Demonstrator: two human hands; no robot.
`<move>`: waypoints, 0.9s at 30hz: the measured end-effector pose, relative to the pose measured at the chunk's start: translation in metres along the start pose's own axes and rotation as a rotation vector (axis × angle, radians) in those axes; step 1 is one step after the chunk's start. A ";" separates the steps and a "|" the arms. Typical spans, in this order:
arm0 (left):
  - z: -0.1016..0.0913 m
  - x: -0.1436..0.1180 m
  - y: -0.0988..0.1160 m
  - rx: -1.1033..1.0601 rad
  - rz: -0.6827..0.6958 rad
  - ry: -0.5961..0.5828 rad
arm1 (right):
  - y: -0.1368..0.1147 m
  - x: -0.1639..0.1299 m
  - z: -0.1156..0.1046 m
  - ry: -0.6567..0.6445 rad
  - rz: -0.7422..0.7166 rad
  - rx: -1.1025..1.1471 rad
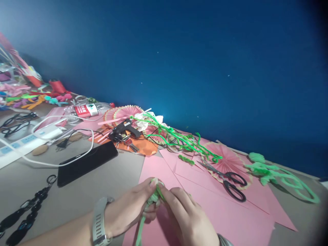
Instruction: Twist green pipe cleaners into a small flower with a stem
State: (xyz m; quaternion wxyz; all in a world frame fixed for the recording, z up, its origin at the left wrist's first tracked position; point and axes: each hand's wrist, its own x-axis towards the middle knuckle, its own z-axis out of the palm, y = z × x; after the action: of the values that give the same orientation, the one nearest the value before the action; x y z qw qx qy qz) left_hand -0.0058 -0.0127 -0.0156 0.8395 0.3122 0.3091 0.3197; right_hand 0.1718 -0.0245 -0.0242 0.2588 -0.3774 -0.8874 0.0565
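Observation:
Both hands meet at the front middle, over pink paper. Between their fingertips is a light green pipe cleaner, wound into a small bunch, its tail hanging down below the fingers. My left hand, with a pale watch strap at the wrist, pinches the bunch from the left. My right hand closes on it from the right, thumb hidden. To the right, scissors with black handles lie on the paper, blades pointing left. A short twisted green piece rests beyond the hands.
Bright green twisted stems lie across pink paper fans along the blue wall. A black glue gun sits on orange paper. Further left are a phone, a power strip with white cable and a plastic bottle. Fuzzy green pieces lie right.

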 end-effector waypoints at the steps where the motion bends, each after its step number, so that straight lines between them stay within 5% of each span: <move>1: 0.000 0.000 -0.001 0.005 0.006 0.005 | 0.000 0.000 0.000 0.036 0.007 0.021; 11: 0.003 -0.001 0.001 -0.064 -0.016 0.006 | -0.009 0.012 -0.016 0.080 -0.322 -0.298; 14: 0.003 0.000 0.002 -0.168 0.020 0.026 | -0.009 0.005 -0.011 0.078 -0.200 -0.104; 18: 0.002 0.000 0.005 -0.137 0.124 -0.027 | -0.004 0.004 -0.009 0.117 0.154 0.351; 24: 0.003 -0.010 0.014 0.225 0.162 -0.119 | 0.014 0.021 -0.031 -0.288 0.293 0.569; 27: 0.007 -0.016 0.017 0.508 0.095 -0.176 | 0.019 0.025 -0.041 -0.370 0.363 0.536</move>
State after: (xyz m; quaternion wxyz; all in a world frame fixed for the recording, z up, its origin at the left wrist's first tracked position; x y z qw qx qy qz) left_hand -0.0162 -0.0167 0.0065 0.7420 0.5536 0.2902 0.2426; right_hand 0.1899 0.0031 0.0155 0.1693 -0.4310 -0.7913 0.3992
